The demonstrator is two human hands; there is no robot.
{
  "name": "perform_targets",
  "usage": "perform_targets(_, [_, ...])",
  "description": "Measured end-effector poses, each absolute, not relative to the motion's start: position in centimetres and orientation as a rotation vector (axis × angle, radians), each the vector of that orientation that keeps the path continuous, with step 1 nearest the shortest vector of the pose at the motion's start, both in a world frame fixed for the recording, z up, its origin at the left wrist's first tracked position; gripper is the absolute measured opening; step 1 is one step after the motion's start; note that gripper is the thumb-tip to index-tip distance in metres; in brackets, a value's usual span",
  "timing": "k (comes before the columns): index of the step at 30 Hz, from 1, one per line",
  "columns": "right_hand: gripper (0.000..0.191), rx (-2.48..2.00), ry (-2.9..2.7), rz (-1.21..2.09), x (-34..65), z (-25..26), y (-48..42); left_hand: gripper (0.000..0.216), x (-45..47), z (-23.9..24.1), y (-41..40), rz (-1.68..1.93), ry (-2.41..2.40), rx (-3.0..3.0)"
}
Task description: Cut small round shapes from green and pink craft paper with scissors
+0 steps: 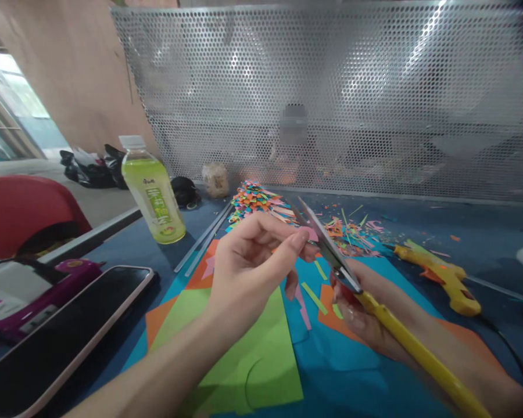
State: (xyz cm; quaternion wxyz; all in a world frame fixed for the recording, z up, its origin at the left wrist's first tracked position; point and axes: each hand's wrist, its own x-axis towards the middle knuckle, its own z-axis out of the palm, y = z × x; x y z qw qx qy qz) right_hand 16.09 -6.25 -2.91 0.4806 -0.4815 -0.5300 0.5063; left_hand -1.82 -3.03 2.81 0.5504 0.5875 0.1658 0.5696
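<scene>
My right hand grips yellow-handled scissors, whose blades point up and away towards the mesh screen. My left hand is pinched, thumb against fingertips, right beside the blades; it holds a small pink paper piece at the blade edge. Below the hands lie sheets of coloured paper: green, blue and orange. Thin cut strips rest on the blue sheet.
A heap of colourful paper bits lies behind the hands. A yellow glue gun lies at right. A green drink bottle stands at left, near a phone and a purple device. A perforated metal screen closes the back.
</scene>
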Motion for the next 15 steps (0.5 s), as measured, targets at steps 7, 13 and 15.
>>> perform_targets(7, [0.033,-1.187,-1.394,1.309,15.8,-2.3,-7.1,0.010,-1.9,2.8,-2.8,1.349,0.424,1.415])
perform_targets(13, [0.029,-1.218,-1.537,1.197,15.4,-1.3,-8.2,0.009,-2.1,2.9,-2.3,1.330,0.403,1.456])
perform_targets(15, [0.028,-1.232,-1.546,1.162,15.4,-1.0,-8.3,0.009,-2.1,2.9,-2.2,1.323,0.398,1.468])
